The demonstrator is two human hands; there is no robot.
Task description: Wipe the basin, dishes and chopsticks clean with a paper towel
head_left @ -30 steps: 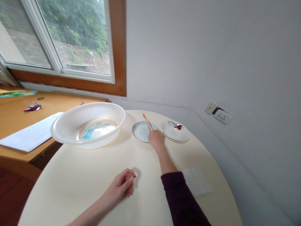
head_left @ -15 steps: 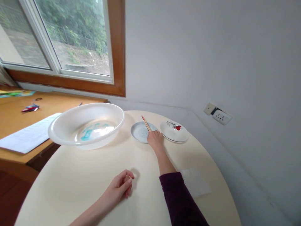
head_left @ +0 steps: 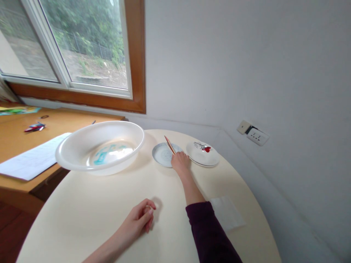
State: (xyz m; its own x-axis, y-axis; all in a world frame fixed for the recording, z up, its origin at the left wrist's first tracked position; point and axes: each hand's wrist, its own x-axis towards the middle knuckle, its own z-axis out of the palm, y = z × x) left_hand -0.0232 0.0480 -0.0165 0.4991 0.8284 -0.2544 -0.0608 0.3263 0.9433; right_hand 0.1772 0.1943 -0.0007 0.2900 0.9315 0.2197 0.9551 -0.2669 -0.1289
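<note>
My right hand [head_left: 181, 161] is closed around a pair of chopsticks [head_left: 169, 144], at the right rim of a pale grey-blue plate [head_left: 162, 155]. The chopsticks point away from me over that plate, and their near ends are hidden in the fingers. Just right of this hand lie stacked white plates [head_left: 201, 155], the top one bearing a red flower design. My left hand [head_left: 143, 214] rests on the white table [head_left: 109, 208], nearer to me, its fingers loosely curled with nothing visible in them.
A large translucent plastic basin [head_left: 100, 148] stands on the table's left. A thin white sheet [head_left: 227, 213] lies beside my right sleeve. The wooden desk [head_left: 68, 114] at the left holds paper [head_left: 35, 155] and pens [head_left: 35, 126]. A wall with sockets [head_left: 257, 136] borders the right.
The chopsticks have spread slightly apart in my right hand, which stays at the plate's rim. My left hand has hardly moved.
</note>
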